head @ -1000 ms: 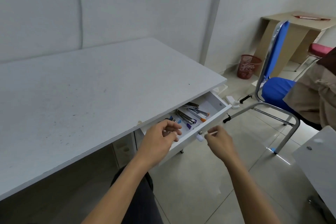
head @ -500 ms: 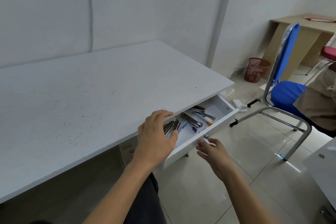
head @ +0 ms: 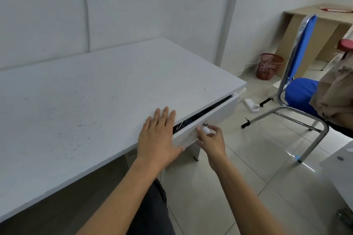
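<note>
Drawer (head: pixel 214 120) open only a slit under the white desk (head: pixel 86 101), both hands at it.
Left hand (head: pixel 158 137) lies flat on the desk edge, fingers straight and close together; right hand (head: pixel 212 141) curls its fingers, pinching a small white piece (head: pixel 207 130) just beside the metal lock (head: pixel 205 124) on the drawer front; blue chair (head: pixel 299 89) and red mesh basket (head: pixel 268 66) stand well apart; print on the far red item (head: pixel 336 9) is too small to read.

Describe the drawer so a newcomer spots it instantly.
Find the white desk; under its right front edge hangs a white drawer, open only a dark slit. It alone bears a small metal lock, where the right hand pinches a white tag.
</note>
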The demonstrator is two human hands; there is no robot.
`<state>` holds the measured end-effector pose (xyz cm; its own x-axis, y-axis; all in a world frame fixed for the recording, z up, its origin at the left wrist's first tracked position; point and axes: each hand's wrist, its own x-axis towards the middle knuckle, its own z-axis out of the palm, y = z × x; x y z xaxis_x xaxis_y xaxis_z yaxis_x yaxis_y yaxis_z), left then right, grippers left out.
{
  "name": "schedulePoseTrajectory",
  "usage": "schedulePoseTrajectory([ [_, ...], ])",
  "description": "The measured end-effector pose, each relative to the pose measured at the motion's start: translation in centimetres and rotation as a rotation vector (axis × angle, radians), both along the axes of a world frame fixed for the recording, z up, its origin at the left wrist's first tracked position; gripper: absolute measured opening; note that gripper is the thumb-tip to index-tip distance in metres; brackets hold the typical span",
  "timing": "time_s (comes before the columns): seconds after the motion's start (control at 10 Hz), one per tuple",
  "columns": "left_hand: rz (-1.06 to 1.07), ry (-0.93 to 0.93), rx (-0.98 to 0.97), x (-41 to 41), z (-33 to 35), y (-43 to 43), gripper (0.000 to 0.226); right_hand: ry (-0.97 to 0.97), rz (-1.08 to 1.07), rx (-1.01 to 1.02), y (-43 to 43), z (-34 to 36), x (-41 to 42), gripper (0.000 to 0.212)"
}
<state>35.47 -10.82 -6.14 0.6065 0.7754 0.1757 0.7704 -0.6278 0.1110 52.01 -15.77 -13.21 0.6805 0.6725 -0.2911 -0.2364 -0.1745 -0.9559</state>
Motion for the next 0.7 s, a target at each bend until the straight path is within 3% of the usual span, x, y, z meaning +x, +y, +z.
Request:
schedulePoseTrajectory([
  [0.1, 0.041, 0.024, 0.039, 0.2, -0.3, 0.4, 0.099, -0.026, 0.061, -0.024, 3.7, 0.6, -0.6, 0.071],
  [0.3, 0.066, 0.034, 0.109, 0.4, -1.1, 0.6, 0.095, -0.008, 0.161, -0.033, 8.4, -0.8, -0.5, 0.073],
  [0.5, 0.06, 0.042, 0.122, 0.4, -1.2, 0.8, 0.095, -0.014, 0.175, -0.031, 7.8, -0.2, -0.4, 0.07],
  [0.7, -0.007, 0.008, 0.063, -0.4, -0.6, 0.8, 0.084, -0.01, 0.277, -0.202, 5.1, 2.2, -0.7, 0.065],
])
